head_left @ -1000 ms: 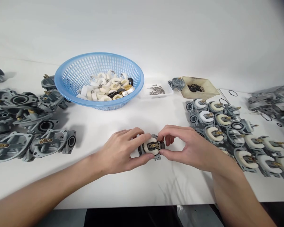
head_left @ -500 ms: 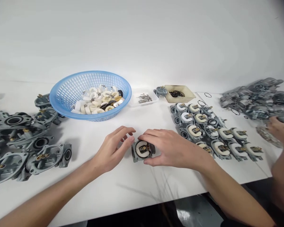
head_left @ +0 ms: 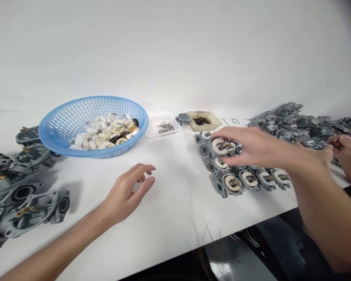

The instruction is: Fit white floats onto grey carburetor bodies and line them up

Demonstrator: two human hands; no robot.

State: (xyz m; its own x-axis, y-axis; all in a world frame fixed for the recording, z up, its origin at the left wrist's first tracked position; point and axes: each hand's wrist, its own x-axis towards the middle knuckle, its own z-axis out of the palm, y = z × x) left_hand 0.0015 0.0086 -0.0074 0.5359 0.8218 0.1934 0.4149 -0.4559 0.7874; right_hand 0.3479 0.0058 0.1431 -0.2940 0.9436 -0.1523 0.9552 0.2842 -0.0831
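Observation:
My right hand (head_left: 253,148) is closed around a grey carburetor body with a white float (head_left: 220,145), carried just above the rows of finished carburetor bodies (head_left: 240,177) on the right of the white table (head_left: 169,210). My left hand (head_left: 128,191) hovers over the table's middle, empty, with its fingers loosely curled and apart. A blue plastic basket (head_left: 61,125) of white and black floats stands behind it.
Bare grey carburetor bodies (head_left: 20,195) are heaped at the left. A small clear tray of pins (head_left: 163,127) and a beige tray of black rings (head_left: 203,120) sit beyond the rows. Another person's hands (head_left: 343,150) work at a pile of grey parts (head_left: 289,121) at the far right.
My right hand lifted the carburetor body from between both hands and carried it right, over the rows. My left hand let go and stayed at the middle. The view swung right.

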